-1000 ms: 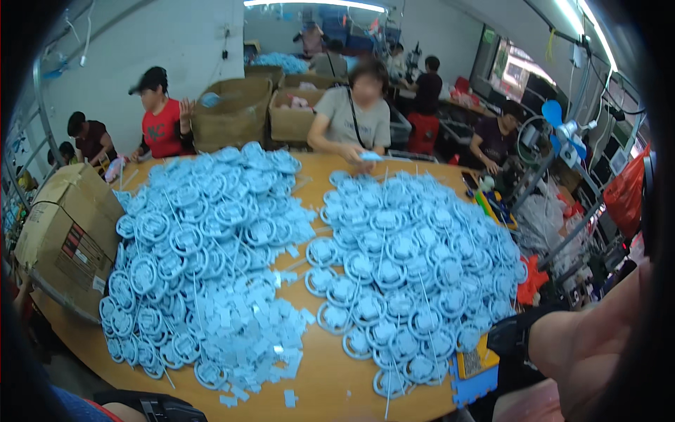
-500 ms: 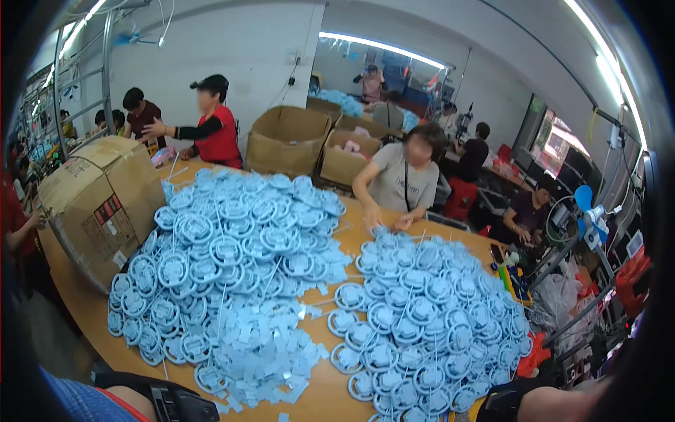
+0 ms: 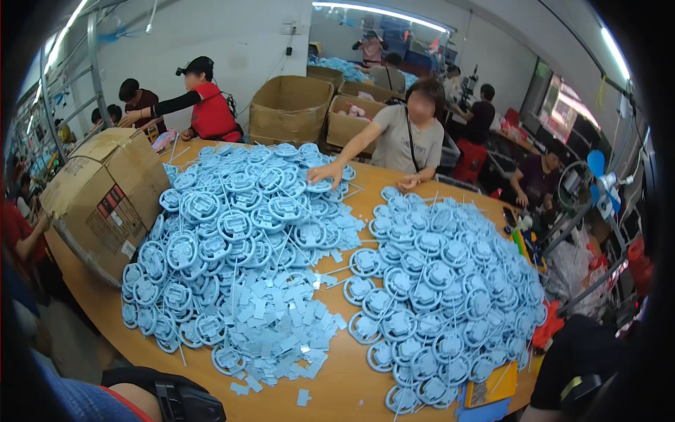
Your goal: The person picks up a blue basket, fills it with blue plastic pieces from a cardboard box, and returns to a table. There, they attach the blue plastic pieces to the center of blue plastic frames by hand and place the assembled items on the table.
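Hands: both outside the view, their grip cannot be told | Right heap of pale-blue ring parts point(image 3: 432, 274): on the bench point(image 3: 344, 383), ahead and leftward of the right arm point(image 3: 576, 359), the nearer one; long axis roughly near-to-far | Left heap point(image 3: 218, 221): ahead of the left forearm point(image 3: 133, 399), beside a carton point(image 3: 105, 204)

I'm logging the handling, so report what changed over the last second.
The grey-shirted co-worker's reaching hand moved picture-left from the right blue pile to the left blue pile; the blue piece held earlier seems let go. The red-shirted co-worker's raised arm swung left. Both piles and the cardboard box stayed put.
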Tool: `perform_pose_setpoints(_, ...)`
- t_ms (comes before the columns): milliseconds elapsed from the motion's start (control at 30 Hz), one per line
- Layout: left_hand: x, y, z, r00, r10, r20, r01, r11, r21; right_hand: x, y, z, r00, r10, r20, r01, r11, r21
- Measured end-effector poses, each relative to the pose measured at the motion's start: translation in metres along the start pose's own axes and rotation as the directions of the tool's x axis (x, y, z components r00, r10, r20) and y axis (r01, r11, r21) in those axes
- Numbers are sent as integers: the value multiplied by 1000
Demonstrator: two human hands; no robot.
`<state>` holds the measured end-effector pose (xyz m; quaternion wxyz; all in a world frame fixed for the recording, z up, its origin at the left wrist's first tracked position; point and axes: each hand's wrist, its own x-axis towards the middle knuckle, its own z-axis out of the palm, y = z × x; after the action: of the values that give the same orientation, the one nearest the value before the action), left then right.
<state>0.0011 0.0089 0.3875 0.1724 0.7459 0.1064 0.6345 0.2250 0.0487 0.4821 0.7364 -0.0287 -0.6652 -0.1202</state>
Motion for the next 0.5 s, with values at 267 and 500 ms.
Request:
perform_pose_setpoints(267,3,10,29,999,24,-34,-28,990,-135,10,-13,8,997,-72,-9,71,997,-32)
perform_pose_setpoints(500,-15,26,60,991,-87,-105,58,966,-252,-1,-26,16,1000,-4,27,5,999,-32)
